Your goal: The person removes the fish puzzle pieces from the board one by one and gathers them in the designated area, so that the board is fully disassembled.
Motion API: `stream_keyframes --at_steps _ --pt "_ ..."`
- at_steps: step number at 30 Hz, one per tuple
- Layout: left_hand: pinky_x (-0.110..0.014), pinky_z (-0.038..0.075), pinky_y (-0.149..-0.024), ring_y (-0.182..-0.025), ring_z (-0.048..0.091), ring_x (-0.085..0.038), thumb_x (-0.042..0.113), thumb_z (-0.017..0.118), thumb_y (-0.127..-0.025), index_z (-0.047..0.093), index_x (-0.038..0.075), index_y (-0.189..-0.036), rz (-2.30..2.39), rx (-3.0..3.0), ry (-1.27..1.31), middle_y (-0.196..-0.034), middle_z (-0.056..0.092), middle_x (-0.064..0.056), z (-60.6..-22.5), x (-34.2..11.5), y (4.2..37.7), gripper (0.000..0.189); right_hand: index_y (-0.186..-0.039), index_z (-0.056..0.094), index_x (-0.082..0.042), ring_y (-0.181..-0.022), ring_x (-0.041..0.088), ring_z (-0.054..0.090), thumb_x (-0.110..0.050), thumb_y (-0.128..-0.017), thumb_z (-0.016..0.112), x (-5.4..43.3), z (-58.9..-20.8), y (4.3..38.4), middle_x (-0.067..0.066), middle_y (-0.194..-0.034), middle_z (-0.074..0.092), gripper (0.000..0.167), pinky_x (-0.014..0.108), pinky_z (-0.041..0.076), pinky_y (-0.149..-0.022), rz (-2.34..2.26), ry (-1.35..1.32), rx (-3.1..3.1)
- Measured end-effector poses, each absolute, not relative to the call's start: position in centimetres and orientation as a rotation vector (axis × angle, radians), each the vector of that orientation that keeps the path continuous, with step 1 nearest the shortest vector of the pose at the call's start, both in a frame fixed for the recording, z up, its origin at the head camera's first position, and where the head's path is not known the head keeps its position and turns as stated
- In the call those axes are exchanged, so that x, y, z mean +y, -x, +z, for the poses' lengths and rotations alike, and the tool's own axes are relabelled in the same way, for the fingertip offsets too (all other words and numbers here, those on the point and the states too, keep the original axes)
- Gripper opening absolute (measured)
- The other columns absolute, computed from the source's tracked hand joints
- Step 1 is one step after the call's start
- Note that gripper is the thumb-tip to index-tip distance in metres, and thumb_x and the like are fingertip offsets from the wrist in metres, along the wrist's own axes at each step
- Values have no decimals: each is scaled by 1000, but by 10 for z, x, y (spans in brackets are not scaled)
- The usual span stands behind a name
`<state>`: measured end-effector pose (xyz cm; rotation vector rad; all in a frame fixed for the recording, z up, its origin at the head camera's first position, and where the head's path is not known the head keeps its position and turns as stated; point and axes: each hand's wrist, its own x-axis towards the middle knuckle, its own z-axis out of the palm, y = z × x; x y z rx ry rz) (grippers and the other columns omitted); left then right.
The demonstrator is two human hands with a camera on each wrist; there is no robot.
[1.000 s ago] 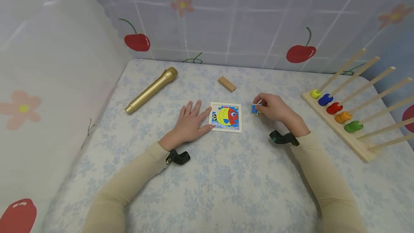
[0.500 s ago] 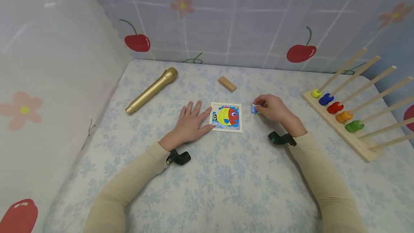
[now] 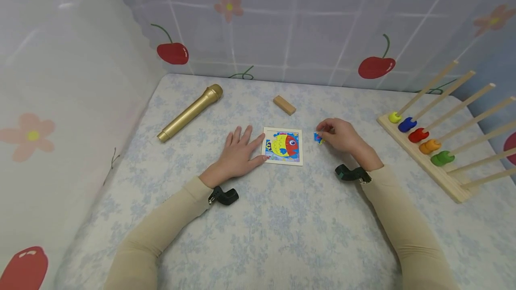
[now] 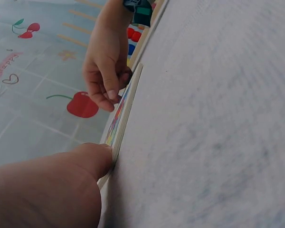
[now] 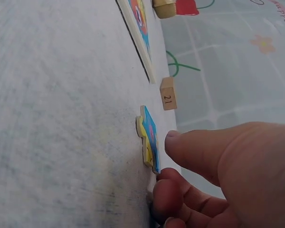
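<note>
My left hand (image 3: 238, 155) lies flat with spread fingers, thumb and index fingertip at the left edge of a wooden-framed fish jigsaw puzzle (image 3: 300, 147). A gap shows at the puzzle's upper left. My right hand (image 3: 340, 135) is bent low over the table to the right of the frame. Beside its fingertips is a small blue and yellow puzzle piece (image 5: 149, 137), low at the tablecloth. In the right wrist view the thumb (image 5: 180, 145) stands apart from the piece, and the curled fingers (image 5: 171, 192) are at its near end. The left wrist view does not show the piece.
A wooden block (image 3: 284, 105) lies behind the puzzle, and in the right wrist view it bears the number 21. A gold microphone (image 3: 189, 113) lies at the back left. At the right stands a wooden peg rack (image 3: 427, 162) with coloured rings.
The puzzle piece at my right fingertips has changed its tilt and shows more of its printed face. My right hand has barely shifted; my left hand keeps its place on the puzzle's edge.
</note>
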<state>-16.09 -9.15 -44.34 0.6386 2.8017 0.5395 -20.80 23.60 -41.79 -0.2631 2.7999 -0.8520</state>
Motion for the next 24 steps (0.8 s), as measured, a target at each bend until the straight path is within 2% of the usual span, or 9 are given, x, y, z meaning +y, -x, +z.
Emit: stream_keyframes --at_steps 14,19,24 --pt "-65 4 -125 -158 -4 -47 54 51 -102 29 23 -163 555 2795 -641 -172 7 -19 -442 -91 159 72 -119 65 2 -102 35 60 -10 -101 57 239 -417 207 23 -114 65 23 46 50 -90 -895 259 2779" --pt "-65 3 -125 -158 -3 -48 53 52 -102 30 21 -163 576 2793 -642 -172 7 -20 -442 -91 160 71 -121 65 2 -98 33 60 -11 -102 57 239 -415 207 22 -112 65 24 41 49 -84 -879 277 2789" --pt "-64 3 -125 -158 -4 -47 54 50 -103 29 23 -163 552 2796 -638 -172 7 -19 -441 -91 161 71 -127 63 1 -89 29 61 -12 -102 57 237 -409 208 22 -113 64 29 33 49 -74 -846 288 2775"
